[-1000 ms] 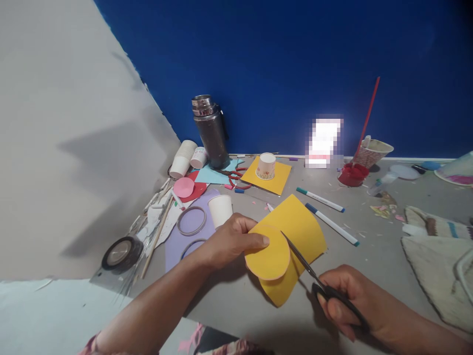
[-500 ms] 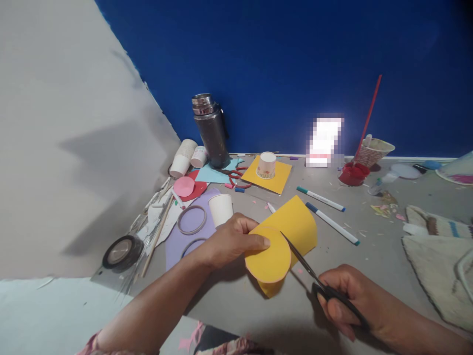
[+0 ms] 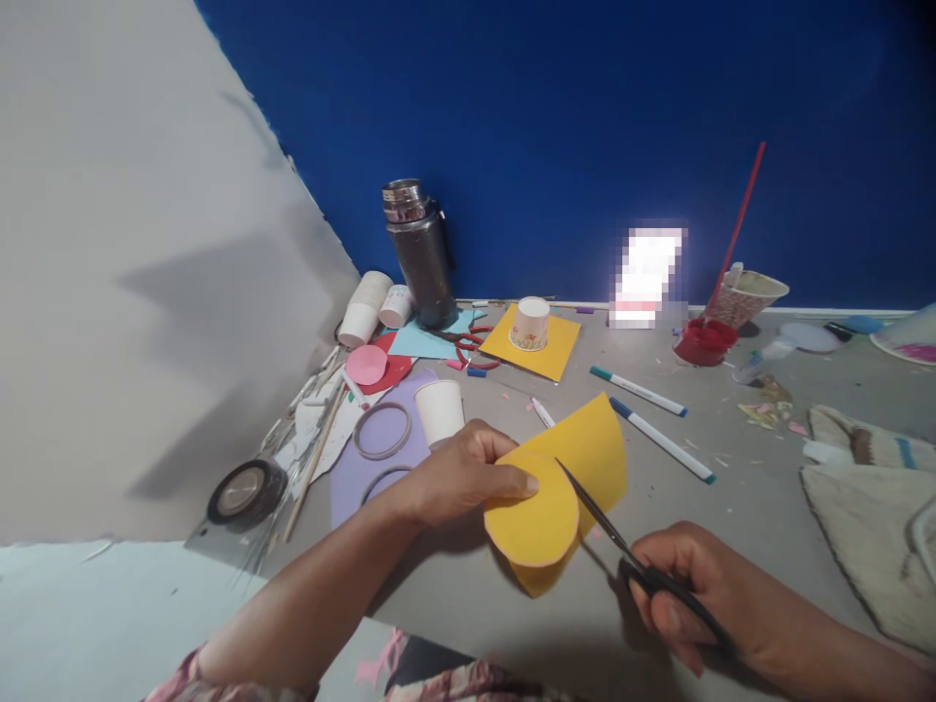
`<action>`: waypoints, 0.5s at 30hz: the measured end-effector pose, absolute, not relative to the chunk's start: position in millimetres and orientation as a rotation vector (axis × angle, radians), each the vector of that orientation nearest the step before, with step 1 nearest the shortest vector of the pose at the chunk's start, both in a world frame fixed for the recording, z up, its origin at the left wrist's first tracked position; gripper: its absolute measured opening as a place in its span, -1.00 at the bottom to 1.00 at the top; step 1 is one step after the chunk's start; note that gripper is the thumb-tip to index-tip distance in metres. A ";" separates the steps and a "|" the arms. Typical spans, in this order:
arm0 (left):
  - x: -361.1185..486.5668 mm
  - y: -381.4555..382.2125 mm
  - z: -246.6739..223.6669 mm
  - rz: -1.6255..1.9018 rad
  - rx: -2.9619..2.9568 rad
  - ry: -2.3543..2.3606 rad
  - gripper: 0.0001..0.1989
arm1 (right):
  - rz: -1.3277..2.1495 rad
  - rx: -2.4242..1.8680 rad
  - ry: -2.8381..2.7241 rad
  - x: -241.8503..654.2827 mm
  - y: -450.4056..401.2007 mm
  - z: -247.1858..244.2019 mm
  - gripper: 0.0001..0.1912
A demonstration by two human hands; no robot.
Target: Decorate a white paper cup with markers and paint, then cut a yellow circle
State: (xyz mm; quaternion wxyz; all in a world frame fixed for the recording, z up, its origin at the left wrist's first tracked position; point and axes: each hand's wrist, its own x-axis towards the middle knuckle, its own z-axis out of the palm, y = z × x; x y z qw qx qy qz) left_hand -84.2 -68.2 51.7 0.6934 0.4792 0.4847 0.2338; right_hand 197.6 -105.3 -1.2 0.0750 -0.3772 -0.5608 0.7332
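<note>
My left hand [image 3: 472, 478] pinches a sheet of yellow paper [image 3: 532, 522], thumb on top and the other fingers underneath. The near part of the sheet has a rounded cut edge along a pink line, while the far part curls up behind it. In my right hand [image 3: 680, 595] is a pair of scissors with black handles [image 3: 604, 517]. Their blades lie at the paper's curved edge, tips close to my left thumb. A white paper cup [image 3: 440, 409] stands just beyond my left hand.
Markers [image 3: 662, 439] lie right of the paper. Behind stand a steel flask [image 3: 420, 258] and a printed cup [image 3: 529, 324] on a yellow square [image 3: 560, 356]. Red-handled scissors [image 3: 479, 346] lie between them. Black tape [image 3: 245, 490] is at left, a cloth [image 3: 855, 526] at right.
The curled far part of the yellow paper has shifted and flattened slightly. Both hands keep nearly the same place and hold, and the whole view has moved a little.
</note>
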 end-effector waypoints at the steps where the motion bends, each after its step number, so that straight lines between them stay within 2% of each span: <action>1: -84.0 -68.3 52.1 0.523 1.064 1.082 -0.71 | 2.204 -1.133 -1.677 197.8 -105.7 -1.5 -0.16; 9: -84.3 -67.8 51.3 0.528 1.069 1.096 -0.72 | 2.223 -1.172 -1.667 196.5 -104.7 -1.3 -0.20; 15: -84.6 -67.4 52.2 0.508 1.070 1.117 -0.73 | 2.207 -1.180 -1.678 196.2 -104.7 0.1 -0.16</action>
